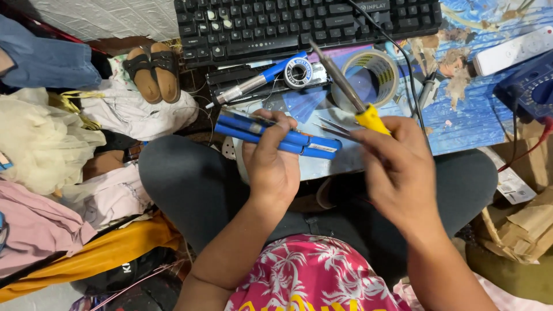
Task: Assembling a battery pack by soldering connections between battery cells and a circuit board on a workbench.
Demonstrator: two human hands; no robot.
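The left hand [271, 164] was clamped around two blue battery cells [276, 136] held side by side over the lap. The right hand [397, 173] gripped one yellow-handled soldering iron [351, 95] and two thin wire ends [334, 128] near the cells' end. Steady cells and brief tip contact would suit. One tape roll [371, 75] lay beyond.

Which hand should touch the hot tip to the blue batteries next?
Probably the right hand: it already holds the soldering iron. The left hand is busy gripping the batteries.
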